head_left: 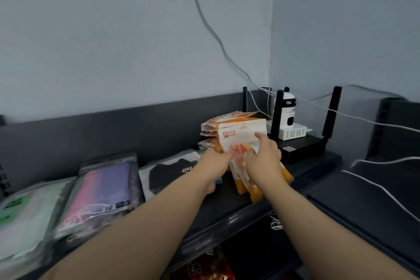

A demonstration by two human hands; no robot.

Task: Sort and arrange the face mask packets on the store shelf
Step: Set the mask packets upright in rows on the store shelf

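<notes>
Head view: left hand (pixel 216 160) and right hand (pixel 264 158) grip orange packets (pixel 236 130) (upright on dark shelf (pixel 223 202))

Dim, bluish, even light; soft motion blur throughout; wide-angle bending at the edges; faint shadows.

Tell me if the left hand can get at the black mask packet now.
Probably yes: the black mask packet lies beside the left hand with nothing stacked on it, though that hand is at the orange packets.
</notes>
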